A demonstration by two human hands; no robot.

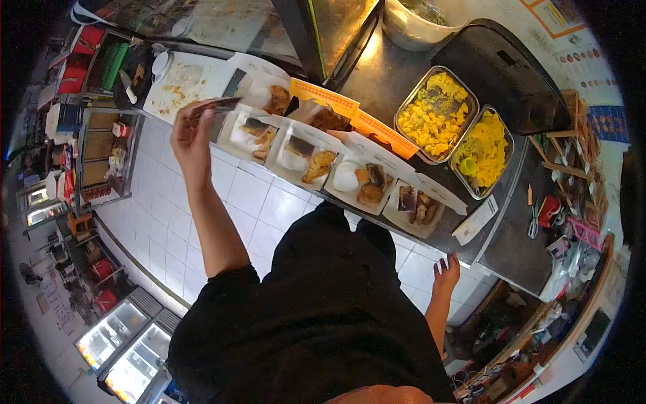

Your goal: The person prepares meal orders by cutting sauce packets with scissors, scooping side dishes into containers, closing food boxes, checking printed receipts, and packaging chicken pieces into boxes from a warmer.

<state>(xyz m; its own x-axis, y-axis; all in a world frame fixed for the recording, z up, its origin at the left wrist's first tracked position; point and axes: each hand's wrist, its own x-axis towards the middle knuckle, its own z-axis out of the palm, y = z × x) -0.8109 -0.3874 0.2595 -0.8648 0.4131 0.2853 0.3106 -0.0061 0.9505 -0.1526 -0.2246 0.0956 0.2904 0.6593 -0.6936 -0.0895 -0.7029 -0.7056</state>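
My left hand (192, 138) is raised at the left end of a row of food boxes, its fingers pinching a small dark flat packet (227, 103). Below that packet stands an open white box (232, 143) with a piece of fried chicken. Further along are more open white boxes, one (286, 172) holding a golden chicken piece (319, 165) and a similar dark packet (301, 146). Another box (350, 196) contains a white round portion (346, 176) and browned chicken (371, 192). My right hand (445, 275) hangs off the counter's front edge, holding nothing, fingers apart.
Two metal trays of yellow food (434, 111) (481, 151) sit behind the boxes. Orange-patterned box lids (383, 133) stand upright. A white cutting board (185, 87) with crumbs and a knife (128, 86) are at left. A white bucket (420, 27) stands at the back.
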